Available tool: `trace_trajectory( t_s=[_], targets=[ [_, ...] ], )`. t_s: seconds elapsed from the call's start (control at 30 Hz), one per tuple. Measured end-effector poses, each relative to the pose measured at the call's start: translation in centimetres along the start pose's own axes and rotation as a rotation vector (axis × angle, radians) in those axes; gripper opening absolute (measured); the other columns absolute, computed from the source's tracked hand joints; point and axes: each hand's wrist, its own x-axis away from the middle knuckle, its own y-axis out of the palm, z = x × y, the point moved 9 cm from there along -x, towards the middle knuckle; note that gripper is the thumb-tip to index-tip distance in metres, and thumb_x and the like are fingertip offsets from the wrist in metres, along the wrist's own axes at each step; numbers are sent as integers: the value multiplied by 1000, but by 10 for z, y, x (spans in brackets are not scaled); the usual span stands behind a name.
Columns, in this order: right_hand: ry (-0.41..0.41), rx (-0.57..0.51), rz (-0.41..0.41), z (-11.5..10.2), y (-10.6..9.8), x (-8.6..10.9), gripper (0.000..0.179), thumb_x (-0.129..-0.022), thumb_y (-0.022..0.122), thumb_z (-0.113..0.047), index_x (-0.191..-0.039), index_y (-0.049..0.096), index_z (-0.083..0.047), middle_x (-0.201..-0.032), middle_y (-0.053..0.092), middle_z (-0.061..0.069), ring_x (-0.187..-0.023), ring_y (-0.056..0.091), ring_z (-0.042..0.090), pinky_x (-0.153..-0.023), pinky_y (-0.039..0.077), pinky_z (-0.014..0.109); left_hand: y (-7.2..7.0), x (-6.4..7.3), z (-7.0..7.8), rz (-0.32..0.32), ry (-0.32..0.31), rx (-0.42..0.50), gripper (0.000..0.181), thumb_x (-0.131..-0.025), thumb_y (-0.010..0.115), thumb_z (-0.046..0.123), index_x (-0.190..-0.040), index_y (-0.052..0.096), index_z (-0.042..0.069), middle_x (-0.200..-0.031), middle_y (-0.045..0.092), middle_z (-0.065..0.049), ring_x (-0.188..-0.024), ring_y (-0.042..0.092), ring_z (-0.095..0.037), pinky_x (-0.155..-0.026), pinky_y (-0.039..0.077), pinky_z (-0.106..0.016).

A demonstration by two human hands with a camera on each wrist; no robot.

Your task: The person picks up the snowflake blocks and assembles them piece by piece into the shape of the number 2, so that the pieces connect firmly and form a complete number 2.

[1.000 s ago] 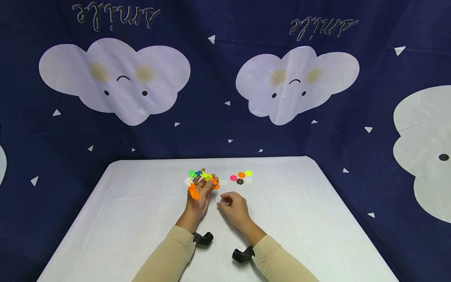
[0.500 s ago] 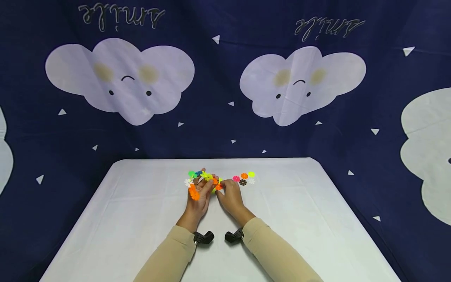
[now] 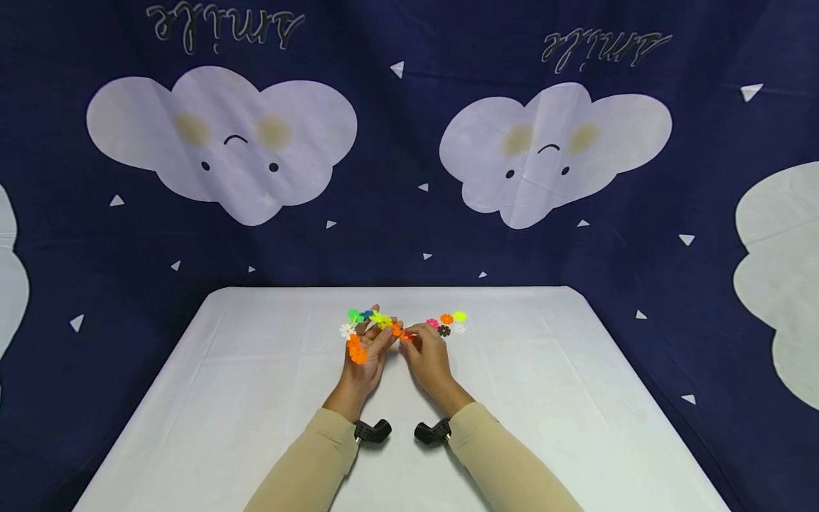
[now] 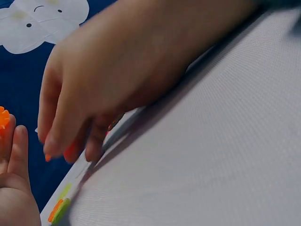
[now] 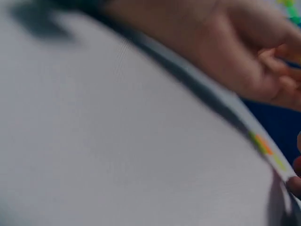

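In the head view, my left hand (image 3: 365, 355) holds a curved chain of flower-shaped interlocking plastic discs (image 3: 382, 321), its thumb and finger pinching near the chain's right end. The chain runs through green, blue, yellow and orange, and a white disc (image 3: 348, 331) and larger orange discs (image 3: 356, 350) hang at its left side. My right hand (image 3: 427, 359) pinches an orange disc (image 3: 407, 337) right beside that right end. In the left wrist view, orange shows at the fingertips of the right hand (image 4: 94, 89); the left palm (image 4: 16, 202) appears at lower left.
Several loose discs lie just beyond the right hand, among them pink (image 3: 432, 323), orange (image 3: 446, 318), yellow (image 3: 460, 316), brown (image 3: 444, 331) and white (image 3: 458, 328). Yellow-green and orange discs (image 4: 59, 210) lie on the white table (image 3: 544, 398) below the hands. A dark blue cloth hangs behind.
The right hand has moved forward from below the chain to its right end, then shifted slightly right, and now pinches an orange disc. The left hand keeps its hold on the chain.
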Motion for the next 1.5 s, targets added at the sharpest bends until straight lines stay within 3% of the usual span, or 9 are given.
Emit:
trace_trajectory(
  t_s=[0.17,0.33,0.47,0.6,0.77,0.97,1.13,1.5],
  targets=[
    [-50,-238,109,-7,-23,11,28,-82,85,12,-106,74,4,-108,70,13,-87,74,29,-80,62,29,2,-1,2,-24,20,3,66,-102,57,-12,-161,28,-3,-133,59,-29,-119,67,-33,-110,47,-44],
    [-157,-381,120,-26,-33,19,35,-75,82,25,-106,71,12,-112,69,24,-91,72,41,-82,62,38,0,-2,1,-37,14,-5,67,-102,59,-10,-161,30,-2,-133,60,-29,-116,68,-30,-110,47,-44],
    [-246,-436,133,-51,-44,22,36,-72,76,34,-104,67,19,-111,66,34,-92,69,49,-81,62,45,1,-1,-2,-62,14,-29,70,-102,63,-6,-162,27,-3,-132,61,-27,-115,69,-28,-108,48,-41],
    [-318,-425,167,-69,-54,22,35,-70,74,38,-100,65,21,-107,66,37,-93,69,48,-81,62,44,2,0,-4,-78,8,-16,76,-99,71,-2,-161,27,-4,-126,66,-21,-113,70,-28,-105,51,-39],
    [-364,-397,193,-70,-56,23,37,-67,75,39,-99,66,21,-106,68,36,-92,70,48,-81,62,39,5,1,-7,-94,-3,-2,77,-98,75,1,-161,30,-3,-122,70,-17,-111,71,-27,-101,54,-36],
    [-380,-363,185,-56,-51,25,38,-70,80,32,-103,70,15,-110,71,31,-95,72,46,-84,61,35,6,1,-10,-92,-18,-18,63,-100,66,-7,-157,40,0,-124,69,-21,-112,69,-24,-99,55,-34],
    [-420,-264,188,-54,-50,28,37,-73,84,24,-105,73,10,-114,74,24,-99,74,40,-87,60,32,7,1,-11,-96,-24,-39,62,-102,61,-10,-158,38,-3,-130,65,-27,-114,68,-24,-98,56,-33],
    [-506,-128,229,-61,-55,34,37,-73,87,19,-106,75,7,-113,75,20,-96,75,35,-87,60,33,8,1,-14,-123,-21,-4,66,-101,58,-13,-161,29,-8,-120,70,-17,-111,69,-24,-92,58,-31]
  ],
)
